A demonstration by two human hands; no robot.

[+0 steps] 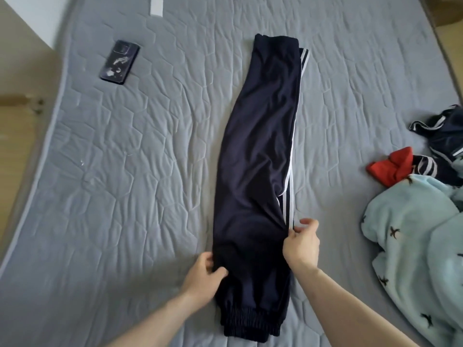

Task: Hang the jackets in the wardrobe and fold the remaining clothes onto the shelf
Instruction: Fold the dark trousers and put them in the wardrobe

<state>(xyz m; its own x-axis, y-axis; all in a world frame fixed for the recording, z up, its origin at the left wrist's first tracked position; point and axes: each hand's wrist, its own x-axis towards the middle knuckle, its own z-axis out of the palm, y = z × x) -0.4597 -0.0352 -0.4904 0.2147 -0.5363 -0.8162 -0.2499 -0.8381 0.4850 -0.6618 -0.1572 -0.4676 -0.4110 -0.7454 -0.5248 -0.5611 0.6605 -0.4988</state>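
Both hands, left (204,269) and right (302,240), pinch navy trousers (253,156) on mattress (125,171).

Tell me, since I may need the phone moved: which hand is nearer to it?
Left. The left hand grips the track pants' left edge, on the phone's side; the right hand pinches their striped right edge, farther away.

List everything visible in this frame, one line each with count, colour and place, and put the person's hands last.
track pants: one, navy with white side stripes, laid lengthwise mid-mattress, legs stacked
mattress: one, grey quilted, under everything
phone: one, dark, far left on mattress
fleece garment: one, pale blue with dark marks, right edge
red garment: one, beside the fleece
dark striped clothes: heap, count unclear, far right
left hand: grips pants' left edge near cuffs
right hand: pinches striped right edge
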